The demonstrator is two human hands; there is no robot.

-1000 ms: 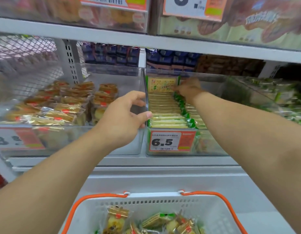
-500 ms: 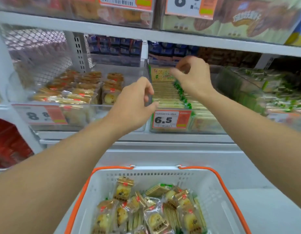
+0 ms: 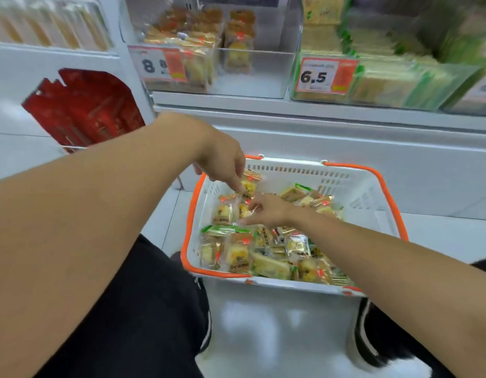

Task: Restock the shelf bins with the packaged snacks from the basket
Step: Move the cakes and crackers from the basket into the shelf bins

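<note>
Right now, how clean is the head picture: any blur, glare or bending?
Head view: the shelf bins at upper right smear with motion blur; the basket and both hands stay fairly sharp; the floor under the basket shows soft glare; wide-angle bending swells the near forearms.

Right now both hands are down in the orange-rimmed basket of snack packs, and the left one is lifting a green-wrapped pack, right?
Not quite. The head view shows both hands in the basket, but the left hand pinches a clear pack with a yellow cake and red sticker, not a green-wrapped one. The right hand reaches among the packs beside it.
</note>
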